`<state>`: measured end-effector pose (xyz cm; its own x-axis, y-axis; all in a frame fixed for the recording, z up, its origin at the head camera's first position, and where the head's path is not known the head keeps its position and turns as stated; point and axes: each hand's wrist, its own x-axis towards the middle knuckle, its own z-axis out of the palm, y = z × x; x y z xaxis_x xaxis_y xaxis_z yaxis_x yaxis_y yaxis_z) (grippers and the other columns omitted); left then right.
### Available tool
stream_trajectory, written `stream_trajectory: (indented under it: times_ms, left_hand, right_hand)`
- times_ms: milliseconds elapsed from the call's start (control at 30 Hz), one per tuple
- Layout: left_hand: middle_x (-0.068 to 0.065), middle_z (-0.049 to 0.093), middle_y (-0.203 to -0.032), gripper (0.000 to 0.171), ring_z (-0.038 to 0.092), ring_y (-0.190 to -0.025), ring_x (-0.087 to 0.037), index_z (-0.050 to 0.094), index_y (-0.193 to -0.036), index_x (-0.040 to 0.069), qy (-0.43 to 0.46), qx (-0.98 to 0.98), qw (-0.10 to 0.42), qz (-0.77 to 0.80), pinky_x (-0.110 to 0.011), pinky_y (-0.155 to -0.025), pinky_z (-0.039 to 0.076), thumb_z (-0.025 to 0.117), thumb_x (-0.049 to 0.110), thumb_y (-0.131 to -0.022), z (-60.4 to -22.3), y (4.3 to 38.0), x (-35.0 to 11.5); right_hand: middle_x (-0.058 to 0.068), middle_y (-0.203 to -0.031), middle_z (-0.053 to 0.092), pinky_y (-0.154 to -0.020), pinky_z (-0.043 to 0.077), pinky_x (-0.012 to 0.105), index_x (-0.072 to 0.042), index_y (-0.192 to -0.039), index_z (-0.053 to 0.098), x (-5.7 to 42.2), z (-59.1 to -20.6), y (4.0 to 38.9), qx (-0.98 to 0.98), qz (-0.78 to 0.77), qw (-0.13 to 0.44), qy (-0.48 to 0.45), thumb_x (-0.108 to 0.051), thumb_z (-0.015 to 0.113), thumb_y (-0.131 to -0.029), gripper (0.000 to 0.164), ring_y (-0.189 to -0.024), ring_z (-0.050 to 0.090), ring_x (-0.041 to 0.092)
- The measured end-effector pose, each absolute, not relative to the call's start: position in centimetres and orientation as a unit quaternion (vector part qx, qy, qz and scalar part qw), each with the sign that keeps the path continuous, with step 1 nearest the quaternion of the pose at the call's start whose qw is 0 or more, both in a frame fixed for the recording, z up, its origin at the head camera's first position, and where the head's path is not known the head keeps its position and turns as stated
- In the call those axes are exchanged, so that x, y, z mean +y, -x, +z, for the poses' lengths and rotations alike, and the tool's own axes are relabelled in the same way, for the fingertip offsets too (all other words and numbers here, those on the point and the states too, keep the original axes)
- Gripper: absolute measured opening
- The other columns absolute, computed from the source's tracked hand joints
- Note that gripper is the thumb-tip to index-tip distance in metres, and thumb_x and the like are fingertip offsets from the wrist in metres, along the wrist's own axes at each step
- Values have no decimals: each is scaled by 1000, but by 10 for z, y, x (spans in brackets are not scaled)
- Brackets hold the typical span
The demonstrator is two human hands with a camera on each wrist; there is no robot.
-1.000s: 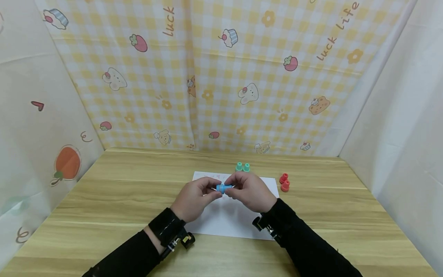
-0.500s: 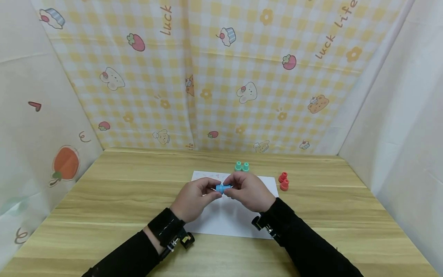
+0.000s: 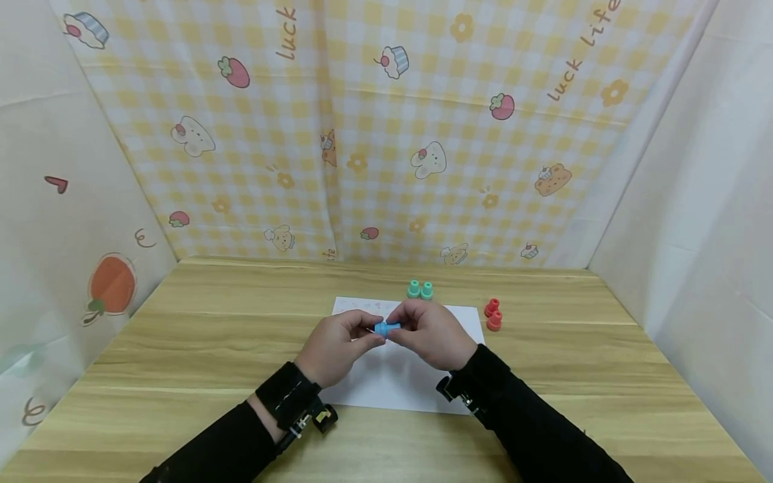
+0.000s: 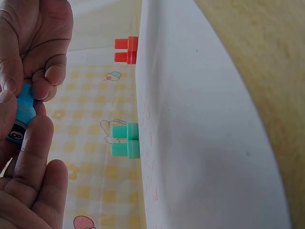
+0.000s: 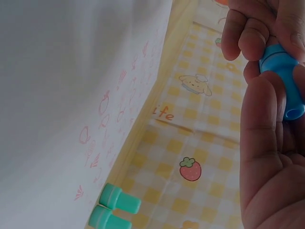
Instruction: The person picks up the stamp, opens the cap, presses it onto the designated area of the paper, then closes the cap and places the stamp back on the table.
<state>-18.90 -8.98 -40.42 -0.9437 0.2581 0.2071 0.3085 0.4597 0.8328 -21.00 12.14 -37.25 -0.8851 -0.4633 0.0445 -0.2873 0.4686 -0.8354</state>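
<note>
Over the paper, both hands hold one small blue stamp [image 3: 386, 328], lying roughly level between them. My left hand [image 3: 331, 350] pinches its wider end between thumb and fingers. The narrower end is pinched by my right hand [image 3: 436, 337]. In the left wrist view the blue stamp [image 4: 26, 109] shows a dark band with a pale mark on its wide part. The right wrist view shows a hollow opening at the narrow end of the stamp [image 5: 283, 76]. Fingers cover part of it in every view.
A white sheet of paper [image 3: 398, 386] with rows of small reddish prints lies on the wooden table [image 3: 211, 349]. Two green stamps [image 3: 420, 290] stand at its far edge. Two red stamps [image 3: 493, 315] stand right of the sheet. A checked cloth [image 3: 374, 134] hangs behind.
The head view has shifted slightly. Both hands keep their hold on the blue stamp, with almost no movement. The green and red stamps stay where they were.
</note>
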Motion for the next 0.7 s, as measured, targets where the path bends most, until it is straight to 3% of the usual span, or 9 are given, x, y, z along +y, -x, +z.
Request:
stream_trajectory:
  times_ms: [700]
  left_hand:
    - [5,79,-97,14,69,-88,-8,78,-105,14,164,-858,33,-486,-21,-77,58,83,18,-92,-401,185,-89]
  right_hand:
    - [2,-93,74,-70,55,22,-9,-99,76,119,-373,207,848,-471,89,226,-12,77,-96,4,-81,64,12]
